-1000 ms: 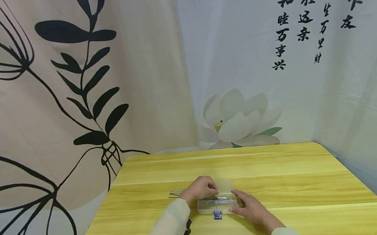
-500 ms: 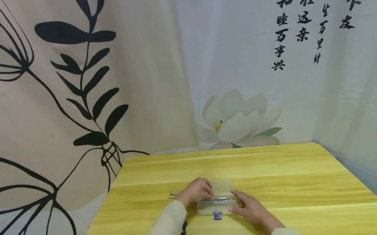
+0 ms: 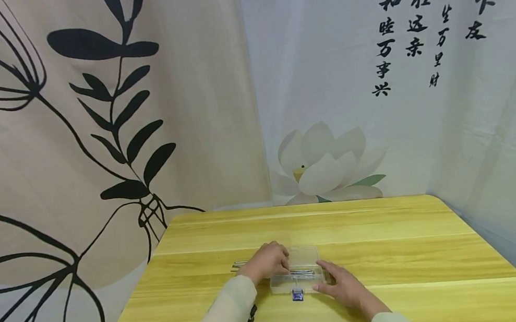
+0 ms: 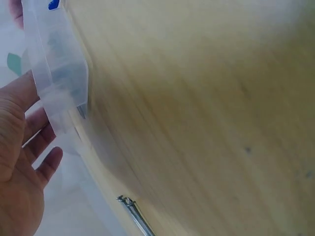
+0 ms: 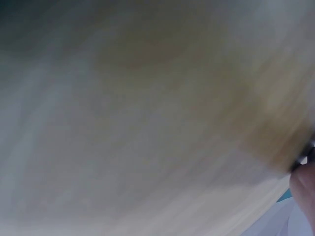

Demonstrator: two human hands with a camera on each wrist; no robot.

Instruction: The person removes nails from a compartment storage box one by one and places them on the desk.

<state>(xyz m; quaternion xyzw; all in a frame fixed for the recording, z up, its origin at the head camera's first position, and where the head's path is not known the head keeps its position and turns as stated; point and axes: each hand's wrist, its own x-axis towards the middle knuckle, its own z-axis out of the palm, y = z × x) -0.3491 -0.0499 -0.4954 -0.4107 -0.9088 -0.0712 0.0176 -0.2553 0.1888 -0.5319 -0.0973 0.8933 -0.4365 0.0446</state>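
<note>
A clear plastic box (image 3: pixel 280 287) with its lid (image 3: pixel 306 253) folded back sits in mid-table in the head view. Several thin metal rods (image 3: pixel 304 272) lie in it. My left hand (image 3: pixel 265 261) reaches over the box's left side, its fingertips down at the rods. In the left wrist view the box wall covers the ends of the front fingers, so I cannot tell whether they pinch a rod. My right hand (image 3: pixel 345 284) holds the box's right end, thumb at the near corner and fingers at the far side. A blue clasp (image 3: pixel 298 295) juts from the box's front.
More thin metal rods (image 3: pixel 239 265) lie on the wooden table (image 3: pixel 389 241) left of the box, partly hidden by the left hand. Their ends show in the left wrist view as slim metal rods (image 4: pixel 134 212). Printed curtains (image 3: pixel 214 108) hang behind the table.
My left hand has moved slightly left and its fingertips have come down to the rods in the box. The right hand and the box have stayed in place.
</note>
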